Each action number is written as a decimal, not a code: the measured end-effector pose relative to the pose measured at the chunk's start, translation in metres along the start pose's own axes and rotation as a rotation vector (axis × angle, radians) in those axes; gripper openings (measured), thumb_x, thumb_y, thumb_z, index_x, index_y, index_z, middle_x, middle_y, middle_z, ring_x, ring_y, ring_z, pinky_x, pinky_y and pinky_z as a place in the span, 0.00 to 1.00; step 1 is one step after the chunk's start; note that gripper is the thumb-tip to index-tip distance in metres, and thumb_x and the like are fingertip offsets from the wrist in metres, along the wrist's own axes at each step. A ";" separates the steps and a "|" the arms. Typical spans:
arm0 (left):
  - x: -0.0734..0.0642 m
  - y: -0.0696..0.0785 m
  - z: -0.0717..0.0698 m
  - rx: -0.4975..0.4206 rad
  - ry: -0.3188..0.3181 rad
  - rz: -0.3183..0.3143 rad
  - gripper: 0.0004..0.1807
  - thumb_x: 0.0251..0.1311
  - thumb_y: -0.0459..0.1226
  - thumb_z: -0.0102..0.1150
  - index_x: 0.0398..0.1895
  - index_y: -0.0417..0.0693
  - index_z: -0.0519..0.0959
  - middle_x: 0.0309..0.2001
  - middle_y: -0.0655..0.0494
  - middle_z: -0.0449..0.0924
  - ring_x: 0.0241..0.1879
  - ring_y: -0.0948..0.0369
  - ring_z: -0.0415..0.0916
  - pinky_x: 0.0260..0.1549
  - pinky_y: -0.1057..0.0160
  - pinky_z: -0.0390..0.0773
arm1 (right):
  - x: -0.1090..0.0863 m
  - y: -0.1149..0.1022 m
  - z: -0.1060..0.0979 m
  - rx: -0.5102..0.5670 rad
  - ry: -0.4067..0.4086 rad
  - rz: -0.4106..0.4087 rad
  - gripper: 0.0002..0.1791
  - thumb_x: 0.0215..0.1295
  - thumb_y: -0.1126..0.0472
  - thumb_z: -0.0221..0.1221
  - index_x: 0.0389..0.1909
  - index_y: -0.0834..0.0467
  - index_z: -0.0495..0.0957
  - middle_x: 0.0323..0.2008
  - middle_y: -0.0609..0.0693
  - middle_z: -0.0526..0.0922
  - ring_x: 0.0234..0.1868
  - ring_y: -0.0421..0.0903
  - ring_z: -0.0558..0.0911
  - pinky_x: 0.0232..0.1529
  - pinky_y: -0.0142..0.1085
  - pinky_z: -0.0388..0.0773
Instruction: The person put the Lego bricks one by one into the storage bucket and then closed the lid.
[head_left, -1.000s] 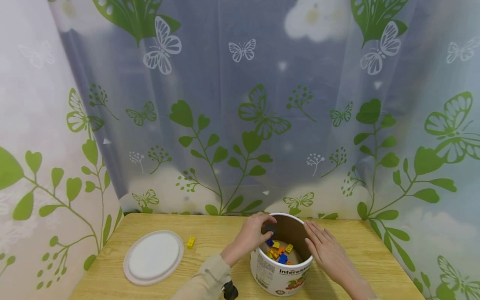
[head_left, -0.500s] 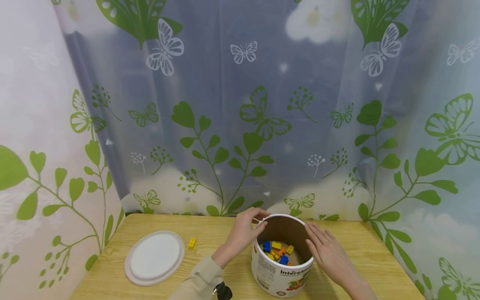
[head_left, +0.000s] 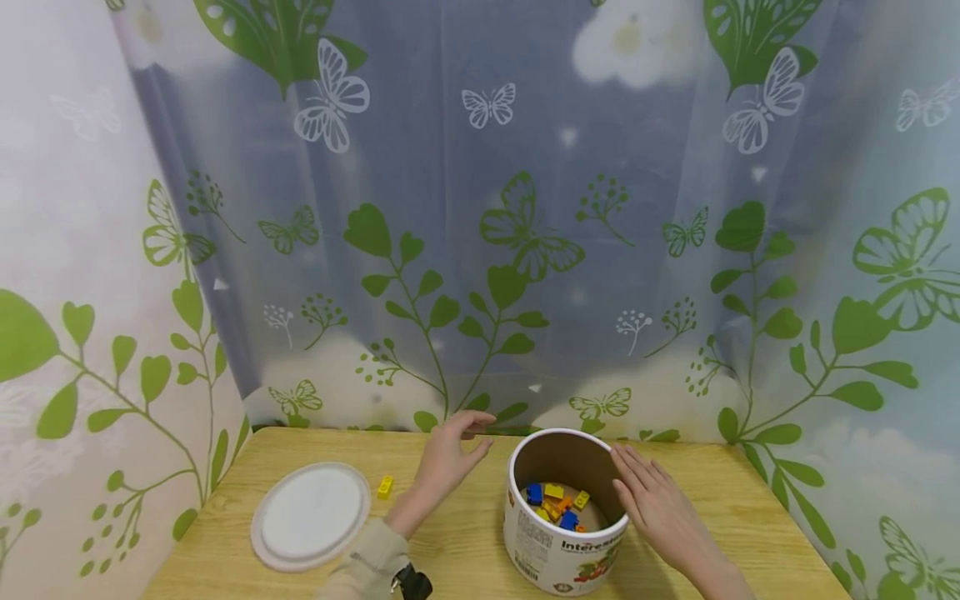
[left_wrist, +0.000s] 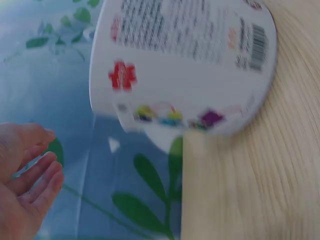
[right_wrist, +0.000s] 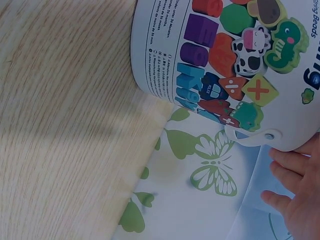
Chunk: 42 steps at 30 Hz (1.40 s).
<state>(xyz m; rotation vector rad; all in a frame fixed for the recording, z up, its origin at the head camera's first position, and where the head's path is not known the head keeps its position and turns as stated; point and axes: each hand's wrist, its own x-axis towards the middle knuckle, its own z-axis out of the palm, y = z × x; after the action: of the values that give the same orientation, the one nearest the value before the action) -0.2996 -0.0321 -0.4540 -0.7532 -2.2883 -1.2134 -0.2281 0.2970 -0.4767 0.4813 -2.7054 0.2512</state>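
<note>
A white printed bucket [head_left: 534, 543] stands without its lid on the table, several toy building blocks on its bottom, among them a blue block [head_left: 534, 494] and a yellow block [head_left: 581, 500]. My left hand [head_left: 447, 458] is in the air left of the bucket, fingers apart, holding nothing; the left wrist view shows the same hand [left_wrist: 30, 185] beside the bucket's wall [left_wrist: 165, 85]. With nearly straight fingers, my right hand [head_left: 660, 504] rests on the bucket's right rim. In the right wrist view, its fingertips meet the bucket [right_wrist: 295, 115] near the handle.
A round white lid [head_left: 311, 517] lies flat at the table's left. Between it and my left hand is a loose yellow block [head_left: 386, 487]. Behind the wooden table [head_left: 450, 558] hangs a curtain [head_left: 405, 317] with leaves and butterflies.
My left hand has let a blue block go inside the bucket, come out over the rim and moved left. The right hand has stayed at the rim.
</note>
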 end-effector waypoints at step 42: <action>-0.064 -0.114 -0.054 0.424 -0.152 -0.449 0.12 0.49 0.27 0.76 0.36 0.33 0.83 0.31 0.47 0.83 0.32 0.52 0.81 0.35 0.53 0.84 | 0.000 0.001 -0.001 -0.008 0.021 -0.025 0.27 0.80 0.53 0.50 0.72 0.63 0.69 0.71 0.59 0.71 0.71 0.59 0.69 0.69 0.59 0.67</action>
<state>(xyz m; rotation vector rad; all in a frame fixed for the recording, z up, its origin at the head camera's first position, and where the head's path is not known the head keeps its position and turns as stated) -0.3180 -0.1475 -0.5341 -0.1853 -2.8087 -0.8022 -0.2283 0.2981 -0.4757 0.5075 -2.6769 0.2366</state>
